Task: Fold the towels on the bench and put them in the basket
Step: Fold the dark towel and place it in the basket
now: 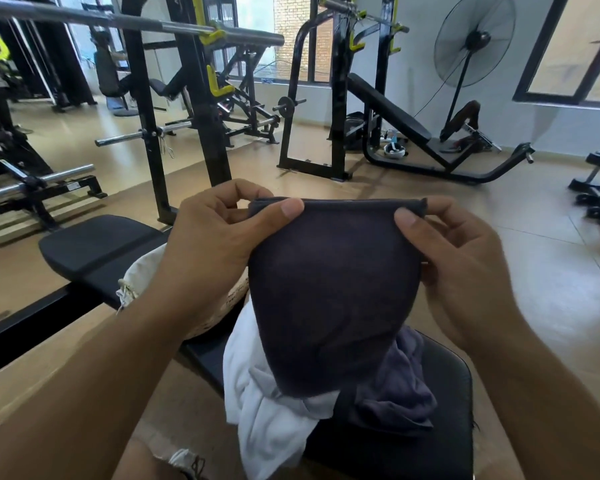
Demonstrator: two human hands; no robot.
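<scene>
A dark grey towel [333,292] hangs in the air over the bench, held up by its top edge. My left hand [215,244] pinches its top left corner and my right hand [447,244] pinches its top right corner. Below it on the black bench [94,244] lie a crumpled white towel [267,420] and a crumpled grey-purple towel [402,386]. A woven basket with a cream cloth lining [142,271] stands on the bench behind my left forearm, mostly hidden.
A black rack upright [205,109] with a steel barbell [129,20] rises behind the bench. An incline bench [395,112] and a standing fan [475,39] are at the back right. Tan floor lies to the right.
</scene>
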